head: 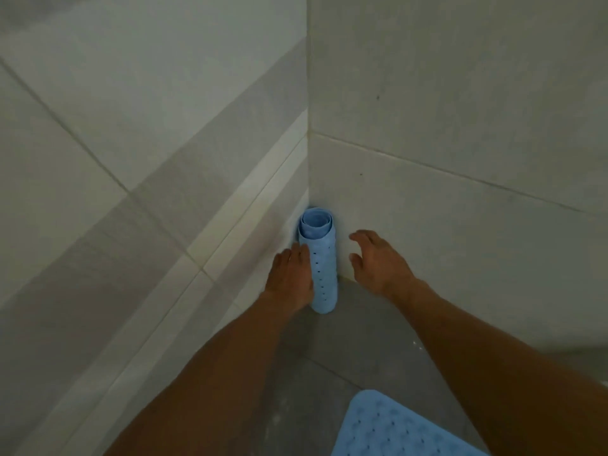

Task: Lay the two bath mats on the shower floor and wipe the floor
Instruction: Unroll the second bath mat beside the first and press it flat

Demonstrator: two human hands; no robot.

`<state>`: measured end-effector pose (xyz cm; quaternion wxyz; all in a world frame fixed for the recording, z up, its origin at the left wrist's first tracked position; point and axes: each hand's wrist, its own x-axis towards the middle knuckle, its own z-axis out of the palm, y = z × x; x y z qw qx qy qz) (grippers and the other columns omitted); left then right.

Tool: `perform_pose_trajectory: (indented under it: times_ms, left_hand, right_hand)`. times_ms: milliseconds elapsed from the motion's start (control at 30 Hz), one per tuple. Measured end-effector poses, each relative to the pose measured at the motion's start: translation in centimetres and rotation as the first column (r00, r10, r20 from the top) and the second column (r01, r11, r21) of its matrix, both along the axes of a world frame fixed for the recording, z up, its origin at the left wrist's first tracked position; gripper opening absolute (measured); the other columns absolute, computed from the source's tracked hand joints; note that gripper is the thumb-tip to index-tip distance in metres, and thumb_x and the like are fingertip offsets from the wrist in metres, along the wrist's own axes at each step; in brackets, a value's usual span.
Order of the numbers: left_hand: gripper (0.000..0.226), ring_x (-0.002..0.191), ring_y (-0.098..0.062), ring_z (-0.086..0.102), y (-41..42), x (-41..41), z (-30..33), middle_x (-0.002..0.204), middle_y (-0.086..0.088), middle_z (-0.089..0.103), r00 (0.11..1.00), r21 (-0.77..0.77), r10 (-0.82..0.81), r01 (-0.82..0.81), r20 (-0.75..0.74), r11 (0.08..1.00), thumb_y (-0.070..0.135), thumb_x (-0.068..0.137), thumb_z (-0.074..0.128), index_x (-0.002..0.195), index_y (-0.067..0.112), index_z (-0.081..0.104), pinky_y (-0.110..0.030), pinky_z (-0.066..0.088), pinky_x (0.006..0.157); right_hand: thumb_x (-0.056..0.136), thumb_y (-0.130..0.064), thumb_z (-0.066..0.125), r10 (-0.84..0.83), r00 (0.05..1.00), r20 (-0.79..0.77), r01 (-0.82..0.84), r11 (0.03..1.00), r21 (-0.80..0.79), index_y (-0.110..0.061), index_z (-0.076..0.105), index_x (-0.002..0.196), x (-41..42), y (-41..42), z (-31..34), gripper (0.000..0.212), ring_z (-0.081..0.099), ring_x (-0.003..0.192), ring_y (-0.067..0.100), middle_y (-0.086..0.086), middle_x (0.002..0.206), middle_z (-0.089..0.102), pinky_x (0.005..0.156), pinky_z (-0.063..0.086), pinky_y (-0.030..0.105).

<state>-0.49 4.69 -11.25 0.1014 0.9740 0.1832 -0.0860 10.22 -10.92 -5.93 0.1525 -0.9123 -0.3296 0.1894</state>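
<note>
a rolled bath mat [318,264], pale blue and dotted with small holes, stands upright in the corner where the two tiled walls [460,126] meet the grey shower floor [345,340]. the left hand [291,279] lies along the roll's left flank, its fingers [301,253] straight and touching the side, not curled round it as far as the view shows. the right hand [378,261] hovers just to the right of the roll, apart from it, fingers spread wide and loosely bent, holding nothing.

by its look the mat is soft rubber or plastic: light, floppy once unrolled, likely a little springy in the coil and possibly slick if wet. the holes offer some purchase. a sound place to take it would be round the middle of the roll, between the two sets of fingers, one hand on each flank so the coil does not spring open. pinching only the top rim would probably let the inner turns slide out.

a second flat bath mat [404,429], same blue and perforated, already lies on the floor well behind the fingers, near the person. so one mat seems laid and this one remains.

no containers are in view, so nothing can be said of contents.
</note>
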Motion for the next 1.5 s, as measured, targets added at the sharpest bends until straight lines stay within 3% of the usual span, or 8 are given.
perform_pose_trajectory:
  times_ms: [200, 333, 533, 667, 900, 1233, 1367, 1500]
  left_hand:
    - [0.072, 0.13, -0.03, 0.041, 3.3, 4.3, -2.6, 0.151, -0.014, 0.035, 0.994, -0.019, -0.072, 0.074, 0.082, 0.997, 0.015, 0.085, 0.062, 0.148, 0.004, 0.028, -0.037, 0.035, 0.11]
    - [0.032, 0.099, -0.033, 0.059, 3.4, 4.5, -3.3, 0.102, -0.012, 0.067, 0.978, 0.085, -0.158, 0.147, 0.139, 0.985, 0.014, 0.074, 0.072, 0.104, 0.008, 0.065, -0.038, 0.045, 0.089]
    - [0.034, 0.064, -0.029, 0.067, 1.4, 1.8, -2.7, 0.057, -0.005, 0.064, 0.934, 0.245, -0.349, 0.322, 0.076, 0.914, 0.015, 0.039, 0.089, 0.064, 0.013, 0.067, -0.034, 0.055, 0.075]
    - [0.021, 0.049, -0.032, 0.063, -2.7, 0.6, -0.5, 0.067, -0.011, 0.066, 0.958, 0.09, -0.245, 0.234, 0.15, 0.968, 0.011, 0.061, 0.083, 0.076, 0.012, 0.069, -0.031, 0.048, 0.045]
    - [0.018, 0.084, -0.039, 0.063, -15.0, -0.5, 9.0, 0.1, -0.011, 0.059, 0.939, -0.009, -0.269, 0.277, 0.213, 0.961, 0.019, 0.094, 0.048, 0.104, 0.013, 0.062, -0.04, 0.046, 0.066]
    - [0.025, 0.092, -0.036, 0.062, -37.4, -9.1, 22.7, 0.107, -0.005, 0.059, 0.865, 0.033, -0.439, 0.445, 0.244, 0.895, 0.025, 0.097, 0.044, 0.114, 0.023, 0.063, -0.037, 0.039, 0.067]
    - [0.023, 0.093, -0.035, 0.062, -41.7, -11.5, 26.8, 0.104, -0.001, 0.062, 0.812, 0.007, -0.455, 0.486, 0.366, 0.874, 0.026, 0.095, 0.049, 0.112, 0.026, 0.065, -0.036, 0.043, 0.069]
    - [0.022, 0.087, -0.035, 0.062, -43.7, -14.0, 29.0, 0.096, 0.0, 0.062, 0.739, 0.012, -0.478, 0.538, 0.475, 0.843, 0.029, 0.092, 0.05, 0.106, 0.028, 0.067, -0.036, 0.047, 0.066]
  right_hand:
    - [0.092, -0.008, 0.057, 0.188, 0.981, -0.038, -0.192, 0.972, -0.137, -0.019, 0.022, 0.156, 4.5, 8.1, -2.9, 0.073, 0.034, 0.142, 0.03, 0.003, 0.165, 0.018, 0.112, 0.034, 0.051]
    - [0.094, -0.015, 0.054, 0.279, 0.958, 0.071, -0.234, 0.899, -0.371, -0.022, 0.03, 0.15, 4.8, 9.2, -4.2, 0.06, 0.038, 0.135, 0.03, 0.006, 0.154, 0.037, 0.109, 0.032, 0.049]
    - [0.098, -0.038, 0.049, 0.316, 0.919, 0.235, -0.163, 0.848, -0.504, -0.019, 0.047, 0.138, 3.0, 3.2, -5.7, 0.045, 0.033, 0.138, 0.029, 0.005, 0.144, 0.052, 0.118, 0.017, 0.045]
    - [0.099, -0.037, 0.048, 0.138, 0.965, 0.221, -0.033, 0.906, -0.423, -0.011, 0.049, 0.132, 1.2, -3.4, -5.3, 0.043, 0.042, 0.127, 0.037, 0.011, 0.134, 0.059, 0.104, 0.032, 0.04]
    - [0.098, -0.033, 0.052, 0.007, 0.935, 0.354, 0.082, 0.968, -0.236, -0.015, 0.032, 0.147, -2.5, -17.4, 1.6, 0.056, 0.062, 0.1, 0.038, 0.017, 0.109, 0.069, 0.087, 0.042, 0.041]
    - [0.084, -0.041, 0.061, 0.039, 0.999, -0.03, -0.047, 0.924, -0.381, -0.036, 0.062, 0.105, -10.9, -43.0, 16.2, 0.021, 0.059, 0.098, 0.028, -0.002, 0.097, 0.056, 0.078, 0.047, 0.035]
    - [0.071, -0.061, 0.071, -0.132, 0.99, 0.041, 0.137, 0.902, -0.41, -0.053, 0.058, 0.126, -14.4, -51.8, 18.1, 0.056, 0.055, 0.11, 0.027, 0.0, 0.11, 0.047, 0.089, 0.044, 0.035]
    - [0.072, -0.064, 0.071, -0.207, 0.962, 0.177, 0.267, 0.846, -0.461, -0.032, 0.065, 0.124, -17.8, -56.6, 17.2, 0.061, 0.038, 0.122, 0.027, 0.005, 0.127, 0.038, 0.104, 0.038, 0.04]
